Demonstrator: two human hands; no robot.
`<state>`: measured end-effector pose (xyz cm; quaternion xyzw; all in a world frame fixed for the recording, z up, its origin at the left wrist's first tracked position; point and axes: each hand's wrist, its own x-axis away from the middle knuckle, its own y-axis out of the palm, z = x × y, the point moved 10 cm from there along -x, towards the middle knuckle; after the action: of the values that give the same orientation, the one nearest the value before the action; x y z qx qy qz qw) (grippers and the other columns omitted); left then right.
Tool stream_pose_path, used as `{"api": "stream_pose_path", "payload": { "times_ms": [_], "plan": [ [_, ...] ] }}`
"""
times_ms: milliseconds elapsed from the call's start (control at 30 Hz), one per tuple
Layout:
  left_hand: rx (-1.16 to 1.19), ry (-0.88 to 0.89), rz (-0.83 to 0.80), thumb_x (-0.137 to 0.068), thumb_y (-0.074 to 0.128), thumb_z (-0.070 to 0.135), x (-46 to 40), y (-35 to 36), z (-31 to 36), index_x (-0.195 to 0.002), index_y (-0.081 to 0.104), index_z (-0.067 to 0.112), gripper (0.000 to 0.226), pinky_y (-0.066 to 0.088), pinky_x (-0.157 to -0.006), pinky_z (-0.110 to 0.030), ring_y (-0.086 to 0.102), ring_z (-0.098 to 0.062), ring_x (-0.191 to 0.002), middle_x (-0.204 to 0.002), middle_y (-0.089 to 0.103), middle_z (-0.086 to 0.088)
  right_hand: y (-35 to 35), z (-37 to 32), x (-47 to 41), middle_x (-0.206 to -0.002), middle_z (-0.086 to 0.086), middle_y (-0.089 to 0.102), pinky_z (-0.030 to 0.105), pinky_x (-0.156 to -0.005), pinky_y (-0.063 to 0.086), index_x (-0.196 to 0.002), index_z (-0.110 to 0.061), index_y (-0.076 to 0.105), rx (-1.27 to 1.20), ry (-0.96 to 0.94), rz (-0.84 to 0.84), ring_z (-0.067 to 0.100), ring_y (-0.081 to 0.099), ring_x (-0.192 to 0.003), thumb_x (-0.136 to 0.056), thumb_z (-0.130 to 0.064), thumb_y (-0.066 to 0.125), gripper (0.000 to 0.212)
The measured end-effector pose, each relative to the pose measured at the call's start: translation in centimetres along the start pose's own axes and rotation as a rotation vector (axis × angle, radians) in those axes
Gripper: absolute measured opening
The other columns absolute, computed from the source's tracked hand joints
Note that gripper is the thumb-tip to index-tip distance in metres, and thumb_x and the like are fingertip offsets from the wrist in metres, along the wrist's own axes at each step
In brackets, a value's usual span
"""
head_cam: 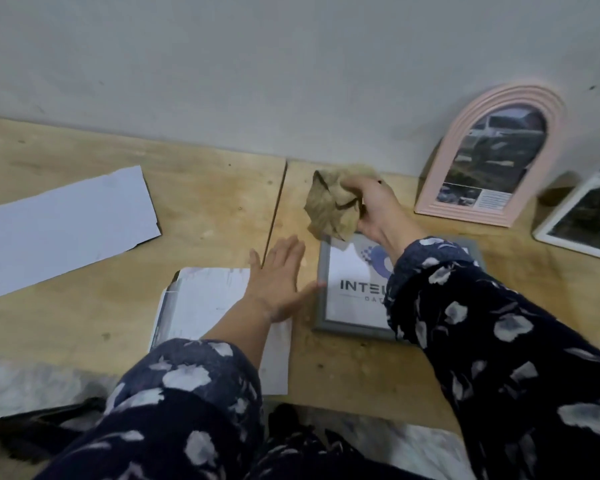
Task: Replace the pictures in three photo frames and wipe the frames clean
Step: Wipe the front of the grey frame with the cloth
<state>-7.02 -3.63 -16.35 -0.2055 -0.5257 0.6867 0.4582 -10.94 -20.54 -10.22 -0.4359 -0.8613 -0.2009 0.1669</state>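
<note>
A grey frame (354,292) lies flat on the wooden table (215,202), long axis running away from the person, printed top toward the wall. The right hand (378,209) grips a crumpled tan cloth (333,206) just above its far edge. The left hand (278,275) lies flat, fingers straight, thumb apparently touching the frame's left side. With so light a brace, wiping could slide the frame.

I see open wooden floor (205,202) between the long white sheet (66,223) and the grey frame (321,306), while the right side is crowded by the pink arched frame (440,188) leaning on the wall (257,64) and the white frame (548,233) beside it.
</note>
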Motion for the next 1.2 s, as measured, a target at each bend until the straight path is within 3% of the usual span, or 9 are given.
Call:
{"api": "stream_pose_path", "payload": {
  "times_ms": [100,167,367,467,667,833,967,1100,1200],
  "plan": [
    [-0.086,0.103,-0.073,-0.075,0.029,0.085,1.2,1.9,2.0,-0.154,-0.005,0.023,0.106,-0.008,-0.116,-0.057,-0.013,-0.011,-0.147,-0.161,-0.01,0.008,-1.6,0.6,0.4,-0.108,0.011,0.066,0.038,-0.075,0.057,-0.116,-0.019,0.059,0.413,-0.091,0.043,0.028,0.064,-0.088,-0.071,0.0,0.061,0.049],
    [-0.136,0.144,-0.102,-0.069,0.034,0.09,1.8,2.7,2.6,-0.153,-0.01,0.021,0.117,-0.008,-0.115,-0.058,-0.016,-0.011,-0.146,-0.161,-0.013,0.007,-1.6,0.6,0.4,-0.108,0.002,0.066,0.037,-0.082,0.054,-0.113,-0.028,0.064,0.715,-0.184,0.03,0.023,0.062,-0.091,-0.068,-0.005,0.059,0.05],
    [-0.172,0.091,-0.113,-0.066,0.05,0.085,2.5,3.8,2.2,-0.151,-0.019,0.015,0.13,-0.01,-0.116,-0.056,-0.02,-0.015,-0.146,-0.159,-0.021,0.002,0.2,1.2,0.5,-0.103,0.001,0.052,0.031,-0.071,0.04,-0.122,-0.016,0.06,1.387,-0.442,0.077,0.027,0.059,-0.102,-0.085,-0.008,0.051,0.039],
    [-0.157,0.075,-0.093,-0.064,0.05,0.087,2.3,3.9,1.8,-0.151,-0.019,0.013,0.134,-0.009,-0.117,-0.053,-0.019,-0.014,-0.146,-0.159,-0.022,0.001,2.7,2.9,1.3,-0.12,0.008,0.051,0.035,-0.079,0.045,-0.131,-0.022,0.056,1.596,-0.551,-0.01,0.03,0.055,-0.109,-0.088,-0.002,0.047,0.049],
    [-0.124,0.033,-0.118,-0.06,0.057,0.086,2.0,4.1,1.5,-0.15,-0.022,0.012,0.141,-0.011,-0.117,-0.051,-0.019,-0.014,-0.146,-0.158,-0.026,0.0,2.1,7.2,2.6,-0.14,0.008,0.048,0.033,-0.099,0.04,-0.135,-0.026,0.053,1.54,-0.462,-0.098,0.028,0.047,-0.126,-0.094,-0.009,0.043,0.046],
    [-0.097,-0.018,-0.153,-0.059,0.066,0.079,1.9,3.8,1.7,-0.147,-0.028,0.011,0.145,-0.009,-0.117,-0.049,-0.017,-0.015,-0.147,-0.157,-0.029,0.0,1.4,7.4,7.0,-0.13,0.008,0.06,0.03,-0.096,0.037,-0.129,-0.019,0.06,1.443,-0.56,-0.133,0.027,0.053,-0.12,-0.088,-0.013,0.039,0.046],
    [-0.018,-0.035,-0.168,-0.057,0.07,0.076,2.0,3.6,2.0,-0.147,-0.03,0.017,0.147,-0.01,-0.116,-0.05,-0.014,-0.013,-0.147,-0.158,-0.026,0.004,0.2,8.6,10.3,-0.118,0.011,0.067,0.032,-0.091,0.044,-0.118,-0.016,0.068,1.414,-0.58,-0.195,0.033,0.061,-0.106,-0.076,0.001,0.06,0.046],
    [-0.089,0.001,-0.185,-0.069,0.059,0.077,2.0,3.7,2.3,-0.149,-0.024,0.025,0.126,-0.007,-0.116,-0.055,-0.016,-0.018,-0.147,-0.157,-0.028,0.004,-1.1,9.1,12.0,-0.122,0.008,0.066,0.031,-0.096,0.044,-0.118,-0.016,0.068,1.408,-0.461,-0.277,0.028,0.059,-0.111,-0.081,0.001,0.057,0.042],
    [-0.142,0.0,-0.241,-0.072,0.059,0.074,1.8,3.9,2.5,-0.15,-0.02,0.029,0.12,-0.005,-0.116,-0.058,-0.018,-0.022,-0.147,-0.156,-0.03,0.004,-2.0,8.3,11.2,-0.111,0.015,0.068,0.031,-0.079,0.045,-0.106,-0.003,0.069,1.388,-0.271,-0.322,0.032,0.058,-0.101,-0.083,-0.004,0.051,0.029]
  ]
}}
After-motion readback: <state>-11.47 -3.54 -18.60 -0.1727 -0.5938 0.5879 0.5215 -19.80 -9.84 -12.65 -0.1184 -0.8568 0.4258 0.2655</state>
